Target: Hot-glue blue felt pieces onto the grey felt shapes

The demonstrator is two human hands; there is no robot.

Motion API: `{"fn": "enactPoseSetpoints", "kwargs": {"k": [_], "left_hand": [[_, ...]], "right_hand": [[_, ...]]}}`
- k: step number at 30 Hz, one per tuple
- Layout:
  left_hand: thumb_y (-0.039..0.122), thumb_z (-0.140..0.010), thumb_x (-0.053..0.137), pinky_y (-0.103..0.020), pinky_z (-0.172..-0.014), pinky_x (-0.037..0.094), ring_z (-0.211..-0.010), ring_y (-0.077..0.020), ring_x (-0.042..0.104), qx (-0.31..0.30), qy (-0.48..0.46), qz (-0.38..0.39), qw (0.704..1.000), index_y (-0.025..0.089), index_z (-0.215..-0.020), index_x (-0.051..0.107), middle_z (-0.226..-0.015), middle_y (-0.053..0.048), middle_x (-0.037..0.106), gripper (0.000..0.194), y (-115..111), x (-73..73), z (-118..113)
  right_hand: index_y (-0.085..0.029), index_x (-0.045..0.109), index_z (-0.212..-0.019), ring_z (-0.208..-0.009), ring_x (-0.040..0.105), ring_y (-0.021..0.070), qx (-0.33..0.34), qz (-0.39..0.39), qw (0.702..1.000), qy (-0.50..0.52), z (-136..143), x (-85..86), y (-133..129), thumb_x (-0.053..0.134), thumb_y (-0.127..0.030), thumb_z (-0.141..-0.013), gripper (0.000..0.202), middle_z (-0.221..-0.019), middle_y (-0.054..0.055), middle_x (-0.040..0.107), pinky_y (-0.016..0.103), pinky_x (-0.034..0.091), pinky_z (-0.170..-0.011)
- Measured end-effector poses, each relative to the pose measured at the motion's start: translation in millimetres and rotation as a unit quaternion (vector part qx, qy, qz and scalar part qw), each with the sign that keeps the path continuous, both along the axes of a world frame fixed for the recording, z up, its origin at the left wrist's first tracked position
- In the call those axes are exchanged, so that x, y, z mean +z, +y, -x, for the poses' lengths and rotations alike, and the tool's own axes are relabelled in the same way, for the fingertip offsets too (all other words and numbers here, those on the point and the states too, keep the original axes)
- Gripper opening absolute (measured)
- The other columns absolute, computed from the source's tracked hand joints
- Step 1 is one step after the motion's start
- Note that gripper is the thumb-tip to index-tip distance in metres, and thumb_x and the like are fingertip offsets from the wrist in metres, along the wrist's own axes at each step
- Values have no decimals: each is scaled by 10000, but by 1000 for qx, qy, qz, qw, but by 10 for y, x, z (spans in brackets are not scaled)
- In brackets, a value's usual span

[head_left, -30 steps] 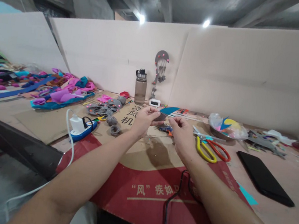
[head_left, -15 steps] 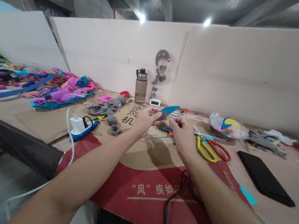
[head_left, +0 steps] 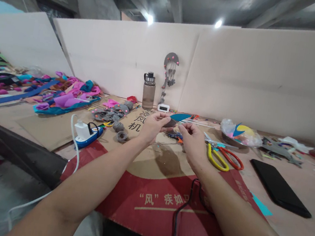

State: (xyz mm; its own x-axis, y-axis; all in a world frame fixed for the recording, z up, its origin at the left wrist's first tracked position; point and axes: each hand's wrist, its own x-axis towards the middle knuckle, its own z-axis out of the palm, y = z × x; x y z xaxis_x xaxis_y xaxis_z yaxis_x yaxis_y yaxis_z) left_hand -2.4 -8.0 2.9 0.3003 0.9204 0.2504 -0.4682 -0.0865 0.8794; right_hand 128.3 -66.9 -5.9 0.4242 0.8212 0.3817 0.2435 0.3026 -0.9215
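Note:
My left hand (head_left: 153, 128) pinches a small leaf-shaped piece of blue and grey felt (head_left: 180, 117) between thumb and fingers, above the cardboard. Close to the right side of that piece, my right hand (head_left: 192, 137) is closed, thumb against fingertips. Whatever it holds, if anything, is too small to tell. Below the hands lie small dark-blue and orange scraps (head_left: 176, 136), partly hidden. Scissors with one yellow and one red handle (head_left: 217, 163) rest beside my right wrist.
Cardboard with red print (head_left: 157, 223) covers the table's front. Leftward are a white plug on a blue power strip (head_left: 87, 139), grey yarn (head_left: 118, 126) and coloured felt (head_left: 69, 98). A bottle (head_left: 148, 93) stands behind; a phone (head_left: 279, 188) and a bowl (head_left: 239, 141) are rightward.
The felt piece has tilted slightly, so its blue tip sits a little lower and further right. Both hands stay in nearly the same place.

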Motion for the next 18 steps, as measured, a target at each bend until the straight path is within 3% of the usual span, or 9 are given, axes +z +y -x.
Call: {"fn": "enactPoseSetpoints", "kwargs": {"k": [10, 18], "left_hand": [[257, -745, 754, -362, -802, 605, -741, -151, 706, -11, 20, 3, 1000, 136, -801, 622, -787, -26, 699, 187, -2, -17, -5], [248, -765, 737, -278, -667, 590, -696, -154, 711, -27, 28, 1, 999, 127, -809, 629, -795, -44, 712, 168, -18, -6, 4]], "right_hand": [[-196, 641, -834, -621, 468, 143, -17, -44, 999, 5, -39, -43, 74, 637, -396, -763, 211, -696, -15, 579, 294, 385, -597], [-195, 658, -771, -590, 463, 131, 3, -36, 999, 20, -86, -100, 136, 647, -388, -748, 195, -639, -23, 579, 263, 362, -566]]}}
